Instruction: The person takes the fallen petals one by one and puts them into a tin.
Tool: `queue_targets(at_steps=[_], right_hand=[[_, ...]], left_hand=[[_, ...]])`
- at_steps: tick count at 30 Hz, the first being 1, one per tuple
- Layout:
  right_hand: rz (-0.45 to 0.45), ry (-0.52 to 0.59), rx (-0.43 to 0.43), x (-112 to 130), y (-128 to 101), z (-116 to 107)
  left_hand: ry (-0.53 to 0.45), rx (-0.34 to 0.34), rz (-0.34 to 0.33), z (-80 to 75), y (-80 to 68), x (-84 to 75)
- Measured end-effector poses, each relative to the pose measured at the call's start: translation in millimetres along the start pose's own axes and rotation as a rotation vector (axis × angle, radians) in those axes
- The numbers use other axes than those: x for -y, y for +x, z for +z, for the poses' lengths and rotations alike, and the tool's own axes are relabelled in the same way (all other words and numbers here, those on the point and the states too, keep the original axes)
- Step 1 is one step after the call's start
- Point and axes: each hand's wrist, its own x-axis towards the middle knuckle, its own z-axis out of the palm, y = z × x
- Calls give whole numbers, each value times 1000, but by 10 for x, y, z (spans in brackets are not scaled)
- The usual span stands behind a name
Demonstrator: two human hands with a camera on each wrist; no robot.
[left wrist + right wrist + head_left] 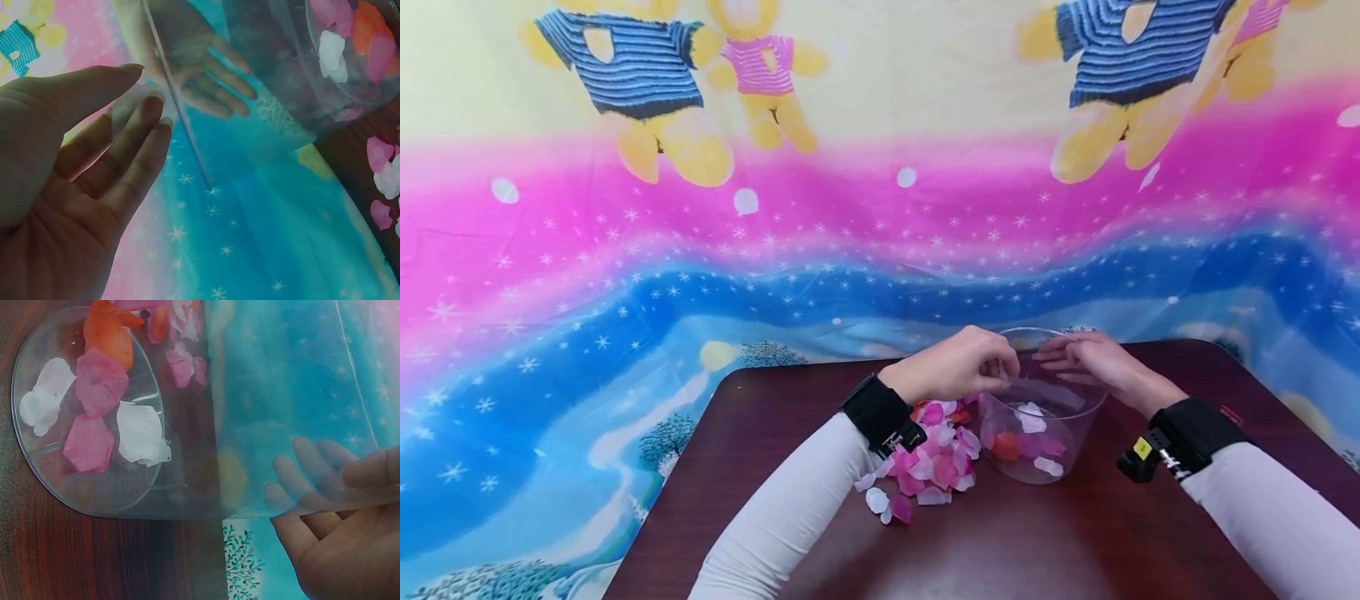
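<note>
A clear plastic bucket (1060, 442) stands upright on the table, with several petals lying on its bottom: white petals (142, 432), pink petals (100, 381) and an orange petal (107, 337). At the bucket's left rim, my left hand (958, 362) pinches a pale, see-through white petal (125, 105) between thumb and fingertips. My right hand (1093, 362) is at the opposite side of the rim, its fingers (219, 81) fairly straight and seen through the clear wall. Whether they press on the wall, I cannot tell. Left of the bucket lies a loose heap of petals (936, 454).
The dark brown table (1000, 542) has a rounded back edge just behind the bucket. A printed cloth (865, 225) with bears and snowflakes hangs behind it. Black wrist bands with cameras (1198, 433) sit on both forearms.
</note>
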Motion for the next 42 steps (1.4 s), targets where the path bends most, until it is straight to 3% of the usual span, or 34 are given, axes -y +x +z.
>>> queue_targets(at_steps=[6,13,20,27,33,37,42], right_hand=[[8,-11,-12,21,20,10],[-13,-14,-13,8,-9,2],[-16,-39,-12,7,-36,-33],[-25,-36,-1,15,-22,4],[-25,-46,-5,2,-23,-9],[-30,-46,-7,5,-14,-14],[-27,-41,-3,6,-7,-2]], left_hand=[[8,-21,-31,-24,-97,54],[53,-43,-83,-96,-392,205],[68,49,-198,-33,-703,353],[69,162,-299,191,-957,480],[42,260,-379,429,-1084,555],[35,266,-407,566,-1148,599],[40,232,-389,694,-1192,661]])
